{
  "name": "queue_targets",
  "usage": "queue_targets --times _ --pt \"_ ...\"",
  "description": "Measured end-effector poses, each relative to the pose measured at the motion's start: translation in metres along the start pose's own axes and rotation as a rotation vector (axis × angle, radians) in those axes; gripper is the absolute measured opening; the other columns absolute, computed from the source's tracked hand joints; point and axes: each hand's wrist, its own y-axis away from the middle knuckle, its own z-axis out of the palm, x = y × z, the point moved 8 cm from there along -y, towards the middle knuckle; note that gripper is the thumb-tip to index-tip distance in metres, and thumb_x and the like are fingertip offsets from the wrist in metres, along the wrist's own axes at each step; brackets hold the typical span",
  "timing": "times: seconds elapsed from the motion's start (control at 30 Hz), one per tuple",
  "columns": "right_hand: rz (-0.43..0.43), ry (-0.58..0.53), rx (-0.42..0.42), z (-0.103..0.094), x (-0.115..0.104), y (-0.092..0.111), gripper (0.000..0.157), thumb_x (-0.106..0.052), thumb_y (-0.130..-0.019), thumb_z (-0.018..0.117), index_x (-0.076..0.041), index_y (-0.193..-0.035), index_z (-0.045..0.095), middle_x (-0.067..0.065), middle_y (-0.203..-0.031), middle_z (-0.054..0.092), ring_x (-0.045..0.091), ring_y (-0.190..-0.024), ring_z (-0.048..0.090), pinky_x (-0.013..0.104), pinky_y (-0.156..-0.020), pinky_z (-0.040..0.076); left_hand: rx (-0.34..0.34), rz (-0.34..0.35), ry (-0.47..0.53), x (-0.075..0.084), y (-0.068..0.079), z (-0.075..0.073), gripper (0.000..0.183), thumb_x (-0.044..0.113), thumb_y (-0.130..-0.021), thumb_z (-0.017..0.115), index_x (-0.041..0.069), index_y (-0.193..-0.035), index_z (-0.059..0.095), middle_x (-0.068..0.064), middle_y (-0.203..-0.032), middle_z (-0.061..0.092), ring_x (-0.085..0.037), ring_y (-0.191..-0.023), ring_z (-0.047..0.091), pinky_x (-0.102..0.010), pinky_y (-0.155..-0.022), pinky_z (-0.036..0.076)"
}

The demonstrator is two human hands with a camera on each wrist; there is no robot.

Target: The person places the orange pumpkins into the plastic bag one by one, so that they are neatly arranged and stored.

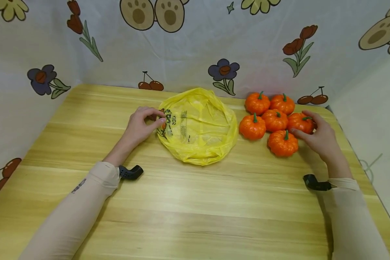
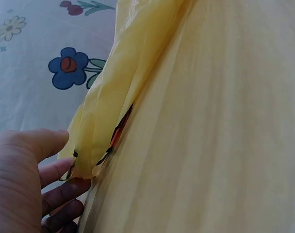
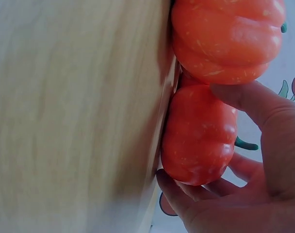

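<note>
A yellow plastic bag (image 1: 201,126), its opening spread into a round shape, sits on the table in the head view. My left hand (image 1: 141,124) holds the bag's left edge, beside the dark print. In the left wrist view the edge of the bag (image 2: 101,121) lies between the thumb and the fingers (image 2: 65,191). My right hand (image 1: 321,135) grips the rightmost of several small orange pumpkins (image 1: 300,122). The right wrist view has its thumb on one side of this pumpkin (image 3: 201,138) and its fingers round the other, with another pumpkin (image 3: 230,39) close by.
The other green-stemmed pumpkins cluster right of the bag, one in front (image 1: 282,143) and one nearest the bag (image 1: 252,127). A patterned cloth (image 1: 182,54) hangs behind the wooden table (image 1: 195,209). Black curved pieces (image 1: 131,172) stick out at both wrists.
</note>
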Motion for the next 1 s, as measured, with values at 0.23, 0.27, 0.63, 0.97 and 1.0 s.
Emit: queue_targets --times 0.23,0.27,0.63,0.97,1.0 --pt "-0.014 0.010 -0.008 0.001 0.004 -0.001 0.089 -0.036 -0.097 0.077 -0.009 -0.167 0.028 0.029 -0.151 0.046 0.036 -0.126 0.046 0.016 -0.090 0.035 0.006 0.000 -0.002 0.001 0.002 -0.001 0.019 0.024 -0.098 0.077 0.012 -0.113 0.081 -0.009 -0.110 0.076 -0.024 -0.102 0.053 -0.041 -0.090 0.037" --pt "-0.019 0.009 -0.006 0.001 0.004 -0.001 0.089 -0.034 -0.097 0.077 -0.008 -0.166 0.028 0.028 -0.150 0.046 0.032 -0.124 0.046 0.012 -0.088 0.034 0.007 0.001 -0.003 0.001 0.002 -0.001 0.019 0.024 -0.098 0.077 0.012 -0.113 0.081 -0.008 -0.110 0.076 -0.023 -0.101 0.053 -0.041 -0.090 0.037" --pt "0.008 -0.001 0.039 -0.004 0.004 0.000 0.088 -0.036 -0.094 0.081 -0.009 -0.164 0.034 0.026 -0.152 0.048 0.031 -0.124 0.046 0.014 -0.087 0.035 0.016 0.008 0.011 0.001 0.002 -0.002 0.017 0.022 -0.098 0.077 0.011 -0.111 0.081 -0.008 -0.107 0.076 -0.023 -0.099 0.053 -0.040 -0.089 0.037" --pt "0.115 -0.035 0.184 -0.021 0.002 0.008 0.090 -0.047 -0.095 0.075 -0.005 -0.162 0.032 0.024 -0.156 0.043 0.037 -0.130 0.041 0.033 -0.101 0.038 0.013 -0.006 0.013 0.001 0.003 -0.001 0.017 0.022 -0.098 0.076 0.011 -0.111 0.081 -0.009 -0.109 0.076 -0.022 -0.099 0.052 -0.040 -0.088 0.037" --pt "0.123 -0.026 0.203 -0.023 0.000 0.009 0.090 -0.048 -0.094 0.075 -0.005 -0.161 0.033 0.023 -0.155 0.045 0.034 -0.127 0.042 0.030 -0.098 0.038 0.014 -0.007 0.013 0.001 0.002 -0.001 0.017 0.022 -0.098 0.077 0.012 -0.111 0.081 -0.009 -0.109 0.076 -0.022 -0.099 0.053 -0.040 -0.088 0.037"
